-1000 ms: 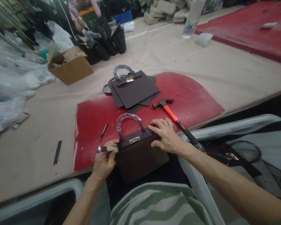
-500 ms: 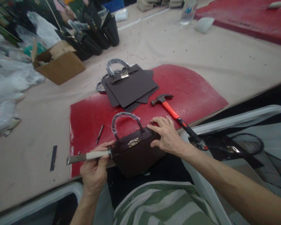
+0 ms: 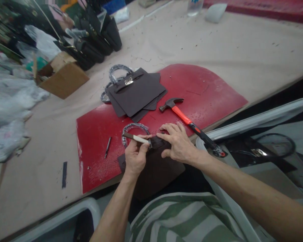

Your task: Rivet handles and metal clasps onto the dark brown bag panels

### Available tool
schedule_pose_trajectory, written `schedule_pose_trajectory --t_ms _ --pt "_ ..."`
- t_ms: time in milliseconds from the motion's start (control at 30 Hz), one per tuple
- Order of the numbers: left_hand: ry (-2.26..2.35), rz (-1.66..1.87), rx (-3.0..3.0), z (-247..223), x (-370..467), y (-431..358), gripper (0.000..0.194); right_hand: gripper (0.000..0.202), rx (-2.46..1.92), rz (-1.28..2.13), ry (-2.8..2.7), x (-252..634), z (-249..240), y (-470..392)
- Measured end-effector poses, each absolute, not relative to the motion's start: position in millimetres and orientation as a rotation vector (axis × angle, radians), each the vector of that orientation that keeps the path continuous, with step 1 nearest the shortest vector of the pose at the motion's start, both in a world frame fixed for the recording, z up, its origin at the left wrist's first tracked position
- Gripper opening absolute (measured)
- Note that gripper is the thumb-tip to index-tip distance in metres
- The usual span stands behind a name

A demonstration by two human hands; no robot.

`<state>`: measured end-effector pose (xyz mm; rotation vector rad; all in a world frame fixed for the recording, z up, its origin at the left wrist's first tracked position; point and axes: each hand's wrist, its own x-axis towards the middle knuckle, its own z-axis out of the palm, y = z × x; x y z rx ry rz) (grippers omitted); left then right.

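A dark brown handbag with a plastic-wrapped handle is at the table's near edge, its lower part over my lap. My left hand pinches a narrow strip, part brown and part white, above the bag's top edge. Its right end meets a dark piece by my right hand. The left hand hides the bag's clasp. With fingers over the top corner and thumb on the front, my right hand holds the bag. Behind it lies a claw hammer; a thin metal rod-like tool is at left.
Brown bag panels with wrapped handles are stacked on the red mat. A dark strip lies left of the mat. A cardboard box, black bags and plastic wrapping occupy the left. White-framed chairs flank me.
My left hand has moved right along the bag's top, carrying the strip across the clasp toward my right hand. The right hand stays on the corner. The view has shifted slightly.
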<state>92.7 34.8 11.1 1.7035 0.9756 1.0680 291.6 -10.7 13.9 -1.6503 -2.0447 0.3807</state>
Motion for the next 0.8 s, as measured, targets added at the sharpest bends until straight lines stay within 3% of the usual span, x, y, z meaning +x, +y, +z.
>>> schedule_pose_trajectory --t_ms 467,800 --pt "0.967 1.096 1.985 14 107 19 0.011 0.068 -1.657 0.39 -2.035 291 15 -11" --pt "0.867 1.166 2.118 -4 97 14 0.016 0.071 -1.632 0.396 -2.026 291 12 -11"
